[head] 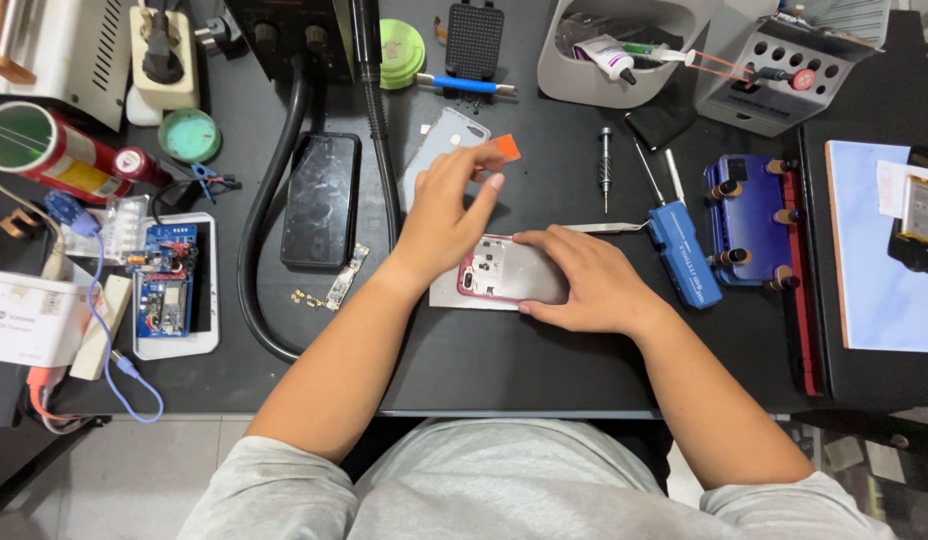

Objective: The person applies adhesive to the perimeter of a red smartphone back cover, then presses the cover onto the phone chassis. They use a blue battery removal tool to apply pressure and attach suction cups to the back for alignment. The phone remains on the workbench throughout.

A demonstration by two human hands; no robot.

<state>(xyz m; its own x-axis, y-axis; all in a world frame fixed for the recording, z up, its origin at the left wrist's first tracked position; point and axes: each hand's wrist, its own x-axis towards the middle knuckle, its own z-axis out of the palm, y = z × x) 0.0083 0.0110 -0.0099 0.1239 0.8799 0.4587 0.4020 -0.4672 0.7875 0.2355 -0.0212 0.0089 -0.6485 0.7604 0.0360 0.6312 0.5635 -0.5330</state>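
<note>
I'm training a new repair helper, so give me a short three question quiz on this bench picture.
1. True or false: the right hand rests on the pink phone frame.
2. What does the left hand pinch: A an orange pick, B the tweezers, C the screwdriver?
3. Fill in: the black phone lies to the ___ of the person's left hand.

Key: 1 true; 2 A; 3 left.

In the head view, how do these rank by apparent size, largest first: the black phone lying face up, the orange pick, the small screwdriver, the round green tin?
1. Black phone.
2. Round green tin and small screwdriver: unsure; the tin is wider, the screwdriver longer and thin.
3. Orange pick, held in the left hand.
</note>
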